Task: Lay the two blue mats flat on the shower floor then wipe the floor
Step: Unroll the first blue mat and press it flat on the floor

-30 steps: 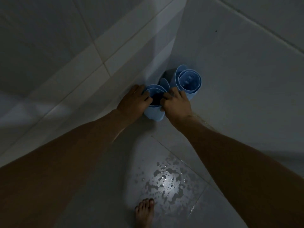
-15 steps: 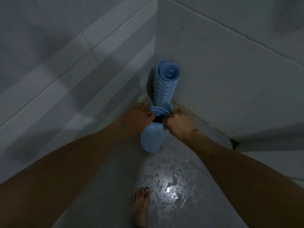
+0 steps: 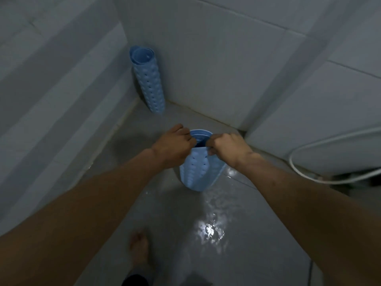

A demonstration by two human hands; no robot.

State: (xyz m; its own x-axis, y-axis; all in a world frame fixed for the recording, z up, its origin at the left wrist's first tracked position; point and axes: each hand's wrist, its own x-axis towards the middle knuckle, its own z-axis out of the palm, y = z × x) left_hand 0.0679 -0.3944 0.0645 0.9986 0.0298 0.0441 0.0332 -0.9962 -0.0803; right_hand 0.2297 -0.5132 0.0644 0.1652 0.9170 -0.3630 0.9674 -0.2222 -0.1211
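Observation:
I hold a rolled blue mat [image 3: 198, 172] upright over the wet shower floor [image 3: 165, 213]. It is bumpy and has small holes. My left hand [image 3: 173, 144] grips the left side of its top rim and my right hand [image 3: 227, 148] grips the right side. Its lower end is just above or touching the floor; I cannot tell which. A second rolled blue mat [image 3: 149, 81] stands upright in the far corner and leans against the tiled walls, well apart from both hands.
White tiled walls [image 3: 216, 69] close in on the left and at the back. A white shower hose [image 3: 321, 178] loops along the right wall near the floor. A glaring puddle [image 3: 210, 230] lies on the floor, and my bare foot [image 3: 139, 249] stands below it.
The mat in my hands has come away from the corner, toward me and to the right. The second mat stays in the corner, now clearly apart from the held one.

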